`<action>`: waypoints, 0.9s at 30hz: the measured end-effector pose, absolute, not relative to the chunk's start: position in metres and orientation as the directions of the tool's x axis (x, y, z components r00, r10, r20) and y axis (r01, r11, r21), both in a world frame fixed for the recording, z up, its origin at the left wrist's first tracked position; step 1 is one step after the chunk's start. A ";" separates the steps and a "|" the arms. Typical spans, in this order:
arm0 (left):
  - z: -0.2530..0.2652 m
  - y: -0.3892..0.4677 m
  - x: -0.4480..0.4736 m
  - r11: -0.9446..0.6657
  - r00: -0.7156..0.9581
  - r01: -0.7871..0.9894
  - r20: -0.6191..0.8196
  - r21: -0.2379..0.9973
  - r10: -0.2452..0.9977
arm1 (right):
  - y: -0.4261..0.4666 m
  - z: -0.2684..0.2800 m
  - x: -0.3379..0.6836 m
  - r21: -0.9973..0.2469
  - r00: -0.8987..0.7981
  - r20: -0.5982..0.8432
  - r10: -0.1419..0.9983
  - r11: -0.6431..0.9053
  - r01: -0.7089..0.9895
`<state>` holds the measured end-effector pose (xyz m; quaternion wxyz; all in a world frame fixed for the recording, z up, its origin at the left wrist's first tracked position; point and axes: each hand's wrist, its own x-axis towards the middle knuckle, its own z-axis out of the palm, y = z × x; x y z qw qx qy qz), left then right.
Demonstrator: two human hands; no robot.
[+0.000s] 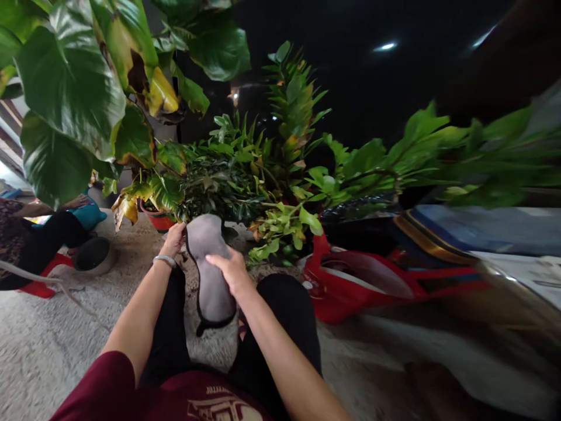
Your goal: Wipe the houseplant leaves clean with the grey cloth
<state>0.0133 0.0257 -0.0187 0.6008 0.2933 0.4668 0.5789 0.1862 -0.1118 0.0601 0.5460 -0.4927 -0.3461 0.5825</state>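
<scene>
A grey, soft-looking cloth pad [209, 286] hangs between my hands above the floor, in front of my knees. It narrows at the middle, has black edging all round and shows a small black loop at its lower end. The fingers of my left hand [176, 237], closed, pinch its upper left edge; a silver bangle [165, 260] is on that wrist. From the right side my right hand [234, 272] grips the pad, thumb flat across its front. Its other fingers are partly hidden behind the pad.
Leafy plants [223, 169] stand just ahead, one in a red pot [160, 221]. To my right is a red plastic basket [319, 292]. At the left, another person [26, 234] sits near a dark round bowl [93, 257]. A pale cord [65, 289] crosses the rough concrete floor [56, 345].
</scene>
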 end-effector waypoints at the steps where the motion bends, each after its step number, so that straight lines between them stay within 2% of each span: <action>1: -0.018 0.026 0.012 0.147 -0.110 -0.416 -0.210 0.898 0.972 | -0.123 0.056 0.188 -0.940 0.065 -0.189 0.980 -0.162 -0.301; 3: -0.018 0.027 0.012 0.145 -0.095 -0.401 -0.199 0.904 0.975 | -0.132 0.061 0.197 -0.949 0.105 -0.121 0.987 -0.084 -0.305; 7: -0.018 0.027 0.015 0.192 -0.032 -0.395 -0.222 0.898 0.974 | -0.094 0.094 0.219 -0.968 0.428 0.107 0.897 0.192 -0.161; 8: -0.018 0.027 0.016 0.195 -0.026 -0.395 -0.224 0.898 0.974 | -0.081 0.098 0.221 -0.967 0.475 0.117 0.872 0.208 -0.144; 10: -0.019 0.027 0.016 0.192 -0.025 -0.393 -0.219 0.899 0.975 | -0.065 0.093 0.220 -0.969 0.489 0.041 0.872 0.154 -0.194; 13: -0.020 0.026 0.014 0.189 -0.006 -0.386 -0.208 0.903 0.978 | -0.081 0.060 0.207 -0.963 0.389 -0.139 0.911 -0.033 -0.267; 16: -0.021 0.028 0.011 0.189 0.003 -0.383 -0.204 0.904 0.979 | -0.123 0.030 0.198 -0.969 0.310 -0.191 0.931 -0.129 -0.210; 18: -0.022 0.030 0.010 0.190 -0.006 -0.385 -0.208 0.903 0.978 | -0.141 0.030 0.201 -0.983 0.300 -0.131 0.945 -0.083 -0.165; 20: -0.023 0.031 0.010 0.187 -0.010 -0.385 -0.207 0.904 0.978 | -0.138 0.050 0.208 -0.992 0.359 0.004 0.933 0.048 -0.113; 23: -0.023 0.030 0.014 0.183 -0.011 -0.382 -0.202 0.906 0.979 | -0.099 0.088 0.217 -0.961 0.499 0.227 0.836 0.274 -0.023; 25: -0.023 0.029 0.016 0.180 -0.020 -0.381 -0.203 0.907 0.979 | -0.070 0.099 0.217 -0.947 0.556 0.257 0.790 0.320 -0.016; 27: -0.023 0.027 0.017 0.173 -0.035 -0.386 -0.201 0.906 0.979 | -0.054 0.089 0.211 -0.959 0.574 0.187 0.797 0.275 -0.071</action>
